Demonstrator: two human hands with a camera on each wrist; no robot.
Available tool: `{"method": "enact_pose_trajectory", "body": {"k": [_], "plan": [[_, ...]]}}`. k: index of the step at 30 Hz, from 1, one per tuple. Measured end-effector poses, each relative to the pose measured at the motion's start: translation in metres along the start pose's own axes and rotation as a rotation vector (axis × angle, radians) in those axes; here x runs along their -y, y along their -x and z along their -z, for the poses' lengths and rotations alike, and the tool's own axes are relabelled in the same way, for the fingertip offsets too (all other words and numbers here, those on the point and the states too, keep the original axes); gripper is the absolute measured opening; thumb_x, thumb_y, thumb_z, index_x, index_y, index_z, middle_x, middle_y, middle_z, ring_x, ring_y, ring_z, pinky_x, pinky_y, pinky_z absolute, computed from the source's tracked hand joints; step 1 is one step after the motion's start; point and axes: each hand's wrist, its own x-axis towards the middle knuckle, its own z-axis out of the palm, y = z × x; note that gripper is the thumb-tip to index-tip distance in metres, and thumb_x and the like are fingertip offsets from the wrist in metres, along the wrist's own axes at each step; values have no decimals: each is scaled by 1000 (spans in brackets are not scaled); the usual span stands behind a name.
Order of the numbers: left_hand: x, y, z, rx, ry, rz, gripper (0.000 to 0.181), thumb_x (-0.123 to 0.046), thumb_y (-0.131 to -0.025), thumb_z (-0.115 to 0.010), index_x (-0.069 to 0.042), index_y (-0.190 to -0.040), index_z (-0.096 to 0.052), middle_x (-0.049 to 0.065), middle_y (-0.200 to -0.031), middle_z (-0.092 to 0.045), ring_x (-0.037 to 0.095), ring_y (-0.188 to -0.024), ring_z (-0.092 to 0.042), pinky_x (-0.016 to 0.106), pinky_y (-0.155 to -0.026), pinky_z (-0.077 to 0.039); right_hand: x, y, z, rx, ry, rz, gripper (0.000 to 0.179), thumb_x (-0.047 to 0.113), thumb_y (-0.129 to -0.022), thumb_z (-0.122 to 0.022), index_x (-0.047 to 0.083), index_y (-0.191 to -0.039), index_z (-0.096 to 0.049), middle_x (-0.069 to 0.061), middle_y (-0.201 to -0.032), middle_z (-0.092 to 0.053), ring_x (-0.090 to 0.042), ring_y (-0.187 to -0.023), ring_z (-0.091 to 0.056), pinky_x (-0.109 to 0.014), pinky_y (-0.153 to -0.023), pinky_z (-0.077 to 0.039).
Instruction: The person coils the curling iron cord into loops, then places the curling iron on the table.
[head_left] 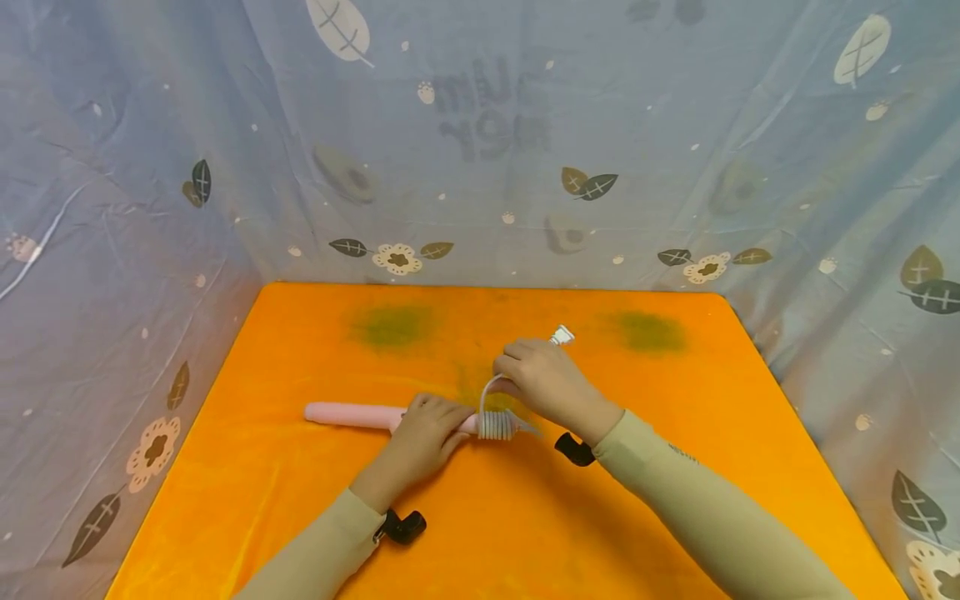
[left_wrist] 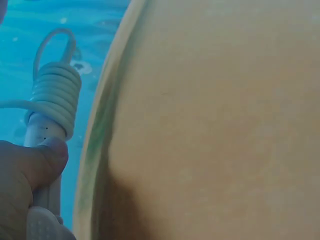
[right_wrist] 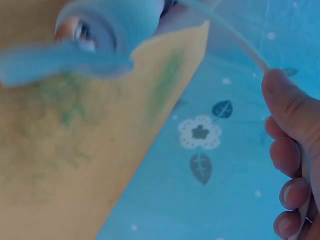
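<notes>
A pink curling iron (head_left: 352, 414) points its barrel to the left over the orange table. My left hand (head_left: 429, 435) grips it by the handle, thumb (left_wrist: 52, 152) along the side just below the wound cord. Several tight turns of pale cord (head_left: 497, 426) circle the handle's right end, and a small loop sticks out past them. From the coil a length of cord (right_wrist: 240, 40) arcs up to my right hand (head_left: 546, 382), which pinches it between thumb and curled fingers. Beyond those fingers pokes the white plug (head_left: 561, 335).
An orange cover with two greenish patches lies over the table (head_left: 270, 350). Grey-blue curtains (head_left: 495, 217) printed with leaves and flowers stand along its back and sides. A black wrist mount (head_left: 405, 527) is on the left wrist, another (head_left: 574, 450) on the right.
</notes>
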Motion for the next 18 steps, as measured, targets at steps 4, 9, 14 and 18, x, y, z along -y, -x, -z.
{"method": "enact_pose_trajectory", "body": {"k": [4,9,14,18], "plan": [[-3,4,0,-2,-3,-46,36,-28,-92,-68,-13,-124,-65,0,-115,-67,21,-103,-59,41,-95,-37,-10,2,-5,0,-16,-41,22,33,-82,-76,13,-85,-67,3,-79,-59,-13,-68,-53,-26,-65,-46],[-7,7,1,-66,22,-113,36,-25,-90,-71,-12,-122,-66,1,-112,-67,22,-100,-59,43,-92,-38,-21,7,-15,18,-72,-103,25,35,-83,-75,11,-90,-69,2,-84,-62,-12,-73,-56,-26,-67,-48],[-9,8,4,-100,24,-149,37,-24,-88,-72,-11,-123,-65,1,-112,-66,21,-100,-59,42,-92,-38,-31,13,-23,96,-183,-247,25,37,-84,-74,14,-93,-68,5,-86,-61,-10,-77,-59,-25,-68,-51],[-12,6,8,-133,38,-163,39,-22,-86,-74,-11,-122,-66,0,-111,-66,19,-99,-59,40,-91,-38,-36,17,-31,159,-273,-339,21,40,-87,-70,20,-92,-68,9,-86,-59,-7,-78,-59,-25,-69,-51]]}}
